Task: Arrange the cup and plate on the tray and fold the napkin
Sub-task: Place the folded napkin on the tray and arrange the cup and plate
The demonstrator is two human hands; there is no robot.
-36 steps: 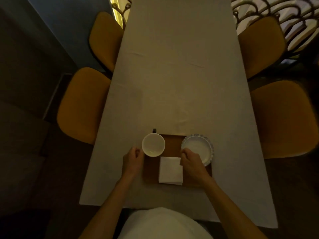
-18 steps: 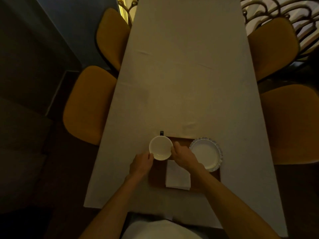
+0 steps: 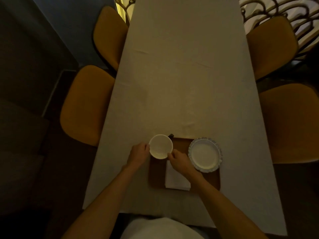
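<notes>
A white cup (image 3: 160, 146) with a dark handle at its far side stands at the far left corner of the brown tray (image 3: 156, 175). My left hand (image 3: 139, 153) grips the cup's left rim and my right hand (image 3: 179, 161) grips its near right rim. A white plate (image 3: 205, 154) with a scalloped patterned edge lies on the tray's far right corner, overhanging it. A white folded napkin (image 3: 176, 181) lies on the tray's near middle, partly under my right wrist.
The tray sits near the front of a long table under a pale cloth (image 3: 186, 75). Two mustard chairs stand on the left (image 3: 86, 104) and two on the right (image 3: 293, 121). A metal scrollwork railing (image 3: 279, 9) is at the far right.
My right hand left the plate and went to the cup's right rim. Both hands now hold the cup, which has shifted slightly left over the tray's corner.
</notes>
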